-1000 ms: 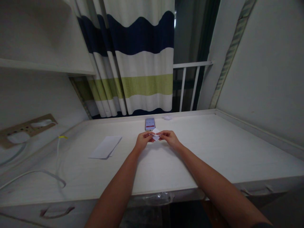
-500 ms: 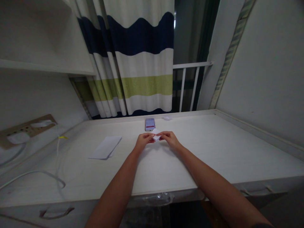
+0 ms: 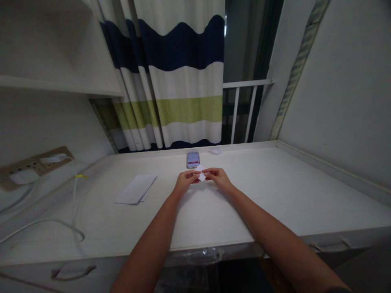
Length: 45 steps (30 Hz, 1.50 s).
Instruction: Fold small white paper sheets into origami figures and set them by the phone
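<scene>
Both hands meet above the middle of the white desk (image 3: 275, 195), pinching a small folded piece of white paper (image 3: 201, 174). My left hand (image 3: 185, 182) grips its left side with fingers closed. My right hand (image 3: 218, 177) grips its right side, fingers closed too. A smartphone (image 3: 192, 159) with a lit screen lies flat on the desk just behind the hands.
A folded white sheet (image 3: 136, 189) lies on the desk to the left. A white cable (image 3: 61, 223) loops along the left side near a wall socket panel (image 3: 33, 166). A small white scrap (image 3: 215, 151) rests by the far edge, before the striped curtain (image 3: 180, 81).
The paper piece has been drawn closer between the fingertips and shows smaller; both hands stay in almost the same spot.
</scene>
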Motion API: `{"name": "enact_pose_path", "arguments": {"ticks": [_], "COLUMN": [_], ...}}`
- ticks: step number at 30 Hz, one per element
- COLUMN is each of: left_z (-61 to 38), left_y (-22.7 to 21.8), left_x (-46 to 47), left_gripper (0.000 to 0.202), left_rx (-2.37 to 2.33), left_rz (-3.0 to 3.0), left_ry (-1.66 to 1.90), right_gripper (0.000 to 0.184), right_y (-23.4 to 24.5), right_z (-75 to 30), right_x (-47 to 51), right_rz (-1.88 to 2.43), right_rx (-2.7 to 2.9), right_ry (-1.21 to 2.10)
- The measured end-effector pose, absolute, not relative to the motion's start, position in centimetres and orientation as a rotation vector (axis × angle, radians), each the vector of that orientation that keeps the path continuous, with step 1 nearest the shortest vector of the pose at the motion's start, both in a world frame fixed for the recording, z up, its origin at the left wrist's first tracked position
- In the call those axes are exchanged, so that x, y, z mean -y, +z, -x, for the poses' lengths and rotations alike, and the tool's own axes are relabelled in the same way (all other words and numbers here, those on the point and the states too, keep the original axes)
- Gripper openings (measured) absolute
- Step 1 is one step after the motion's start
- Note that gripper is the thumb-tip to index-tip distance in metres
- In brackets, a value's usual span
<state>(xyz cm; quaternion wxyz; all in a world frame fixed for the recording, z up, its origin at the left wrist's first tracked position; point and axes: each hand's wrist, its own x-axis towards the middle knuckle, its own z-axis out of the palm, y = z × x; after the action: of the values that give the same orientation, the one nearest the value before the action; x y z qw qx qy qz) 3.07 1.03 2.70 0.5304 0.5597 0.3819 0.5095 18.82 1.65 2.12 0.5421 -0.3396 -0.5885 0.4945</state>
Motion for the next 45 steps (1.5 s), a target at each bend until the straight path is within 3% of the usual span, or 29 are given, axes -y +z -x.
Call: {"name": "enact_pose_path", "arguments": {"ticks": [9, 19, 26, 45], "left_z": [-3.07, -3.18, -3.08, -3.20], "left_y": [2.62, 2.78, 2.58, 2.59], "left_x": [-1.35, -1.14, -1.00, -1.17], "left_gripper": [0.040, 0.060, 0.037, 0.027], "left_rx": [-0.915, -0.893, -0.867, -0.893], "left_rz": [-1.359, -1.368, -1.248, -1.327], "left_ry": [1.250, 1.286, 1.165, 1.258], "right_gripper": [0.025, 0.029, 0.031, 0.032], "right_y": [2.23, 2.47, 2.10, 2.56], "right_z": [-18.83, -18.84, -18.87, -18.54], "right_x": [-1.69, -1.49, -1.72, -1.19], "right_rz": [0.783, 0.736, 0.738, 0.725], "right_rx": [1.341, 1.385, 1.450, 1.283], "right_ry": [1.237, 1.204, 1.098, 1.226]}}
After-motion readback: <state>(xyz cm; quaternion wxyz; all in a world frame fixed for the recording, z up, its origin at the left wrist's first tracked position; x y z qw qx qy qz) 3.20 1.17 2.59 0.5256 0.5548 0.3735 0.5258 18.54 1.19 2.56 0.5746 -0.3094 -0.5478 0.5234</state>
